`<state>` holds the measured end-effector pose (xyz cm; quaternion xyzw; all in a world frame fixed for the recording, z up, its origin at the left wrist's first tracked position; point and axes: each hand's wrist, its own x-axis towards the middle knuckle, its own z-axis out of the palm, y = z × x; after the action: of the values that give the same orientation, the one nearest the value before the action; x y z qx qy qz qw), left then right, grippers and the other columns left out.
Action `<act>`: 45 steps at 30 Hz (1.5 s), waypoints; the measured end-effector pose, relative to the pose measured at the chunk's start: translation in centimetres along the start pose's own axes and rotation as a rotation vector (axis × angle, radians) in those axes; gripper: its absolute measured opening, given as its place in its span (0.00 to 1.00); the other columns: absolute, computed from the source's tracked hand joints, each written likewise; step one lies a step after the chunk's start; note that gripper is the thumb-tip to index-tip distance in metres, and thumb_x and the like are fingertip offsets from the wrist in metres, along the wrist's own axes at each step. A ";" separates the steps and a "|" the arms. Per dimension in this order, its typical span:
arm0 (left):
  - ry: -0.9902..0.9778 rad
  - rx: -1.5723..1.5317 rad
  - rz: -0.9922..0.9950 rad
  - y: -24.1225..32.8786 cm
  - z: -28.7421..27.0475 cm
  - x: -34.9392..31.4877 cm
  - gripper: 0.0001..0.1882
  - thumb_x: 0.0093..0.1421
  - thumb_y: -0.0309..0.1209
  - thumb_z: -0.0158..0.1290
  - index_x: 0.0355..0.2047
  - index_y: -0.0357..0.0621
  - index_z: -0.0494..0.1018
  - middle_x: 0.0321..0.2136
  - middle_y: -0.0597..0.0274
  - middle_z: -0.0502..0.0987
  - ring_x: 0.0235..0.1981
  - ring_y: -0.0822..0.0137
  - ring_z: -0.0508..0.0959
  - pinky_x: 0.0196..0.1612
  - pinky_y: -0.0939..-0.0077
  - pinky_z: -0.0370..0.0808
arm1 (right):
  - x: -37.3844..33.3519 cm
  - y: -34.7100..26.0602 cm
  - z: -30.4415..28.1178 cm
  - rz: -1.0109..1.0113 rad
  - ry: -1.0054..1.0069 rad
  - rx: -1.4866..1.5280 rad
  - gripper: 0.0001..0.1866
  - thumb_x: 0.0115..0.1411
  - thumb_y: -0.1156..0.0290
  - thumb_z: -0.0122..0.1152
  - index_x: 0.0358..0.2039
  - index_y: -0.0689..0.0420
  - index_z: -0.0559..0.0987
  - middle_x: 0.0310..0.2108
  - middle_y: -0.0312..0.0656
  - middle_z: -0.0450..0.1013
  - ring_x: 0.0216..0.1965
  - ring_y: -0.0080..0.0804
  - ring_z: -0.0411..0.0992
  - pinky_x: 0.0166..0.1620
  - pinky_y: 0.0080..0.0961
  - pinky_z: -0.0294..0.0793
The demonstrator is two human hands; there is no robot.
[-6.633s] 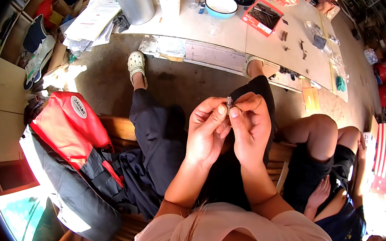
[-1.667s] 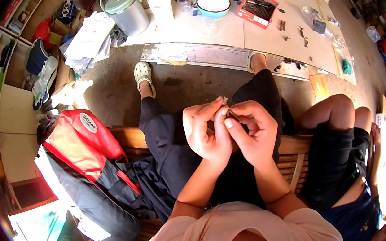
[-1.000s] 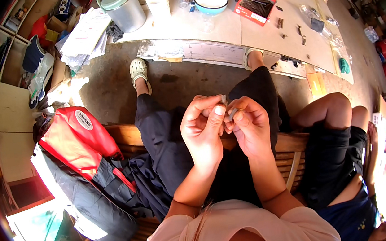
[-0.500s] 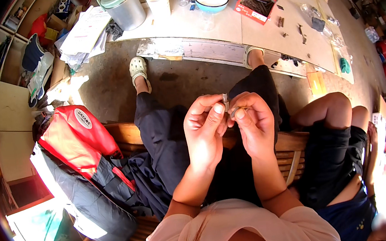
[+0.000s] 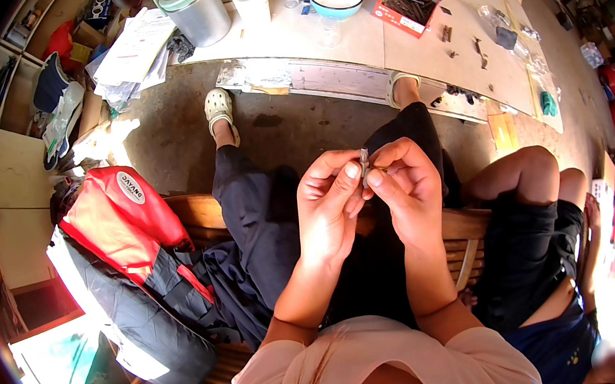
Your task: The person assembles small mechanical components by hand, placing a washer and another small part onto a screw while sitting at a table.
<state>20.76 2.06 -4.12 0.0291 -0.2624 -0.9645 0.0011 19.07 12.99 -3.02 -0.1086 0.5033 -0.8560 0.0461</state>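
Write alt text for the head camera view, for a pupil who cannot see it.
A seated person pinches a small grey piece with the left hand and the right hand. Beyond, a pale table bears a blue bowl and a red box of dark pieces; another person sits at right.

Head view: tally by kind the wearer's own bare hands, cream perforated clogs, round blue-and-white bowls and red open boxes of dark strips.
Bare left hand and bare right hand, at a small grey metal piece: 2
Cream perforated clogs: 2
Round blue-and-white bowl: 1
Red open box of dark strips: 1
Total: 6
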 end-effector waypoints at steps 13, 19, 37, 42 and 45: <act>-0.086 -0.050 -0.046 0.1 -0.3 -0.5 0.07 0.57 0.25 0.52 0.36 0.39 0.73 0.30 0.64 0.75 0.27 0.74 0.71 0.31 0.84 0.68 | 0.0 -0.3 1.0 -0.152 0.052 0.017 0.08 0.52 0.86 0.56 0.29 0.62 0.67 0.29 0.39 0.66 0.29 0.18 0.66 0.32 0.13 0.68; -0.032 -0.160 -0.050 0.3 -0.3 -0.5 0.06 0.57 0.23 0.52 0.35 0.37 0.74 0.29 0.60 0.76 0.24 0.75 0.71 0.19 0.90 0.62 | -0.5 0.5 0.7 -0.133 0.024 -0.064 0.09 0.52 0.86 0.56 0.29 0.61 0.68 0.30 0.39 0.65 0.29 0.18 0.65 0.34 0.13 0.66; -0.043 -0.095 -0.090 0.2 -0.1 -0.7 0.07 0.57 0.25 0.52 0.36 0.39 0.73 0.29 0.65 0.75 0.24 0.80 0.68 0.21 0.90 0.63 | 0.3 -0.3 0.5 -0.162 0.006 -0.070 0.08 0.52 0.88 0.54 0.28 0.61 0.67 0.30 0.40 0.66 0.31 0.19 0.66 0.34 0.14 0.67; 0.006 -0.122 -0.077 0.3 0.3 -0.6 0.06 0.57 0.23 0.52 0.35 0.37 0.74 0.26 0.62 0.74 0.23 0.79 0.68 0.19 0.90 0.60 | -0.2 0.0 0.1 -0.181 -0.062 -0.127 0.09 0.52 0.89 0.53 0.28 0.62 0.67 0.30 0.40 0.65 0.30 0.19 0.66 0.32 0.14 0.69; -0.008 -0.108 -0.092 0.1 0.4 -0.8 0.06 0.57 0.23 0.52 0.35 0.38 0.74 0.27 0.63 0.75 0.23 0.79 0.68 0.19 0.91 0.61 | 0.0 -0.6 0.4 -0.163 -0.015 -0.036 0.09 0.51 0.89 0.53 0.28 0.62 0.67 0.31 0.40 0.65 0.30 0.19 0.66 0.33 0.14 0.69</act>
<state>21.56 2.23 -3.69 0.0373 -0.2085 -0.9764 -0.0424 19.18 12.89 -2.32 -0.1562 0.5077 -0.8470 -0.0218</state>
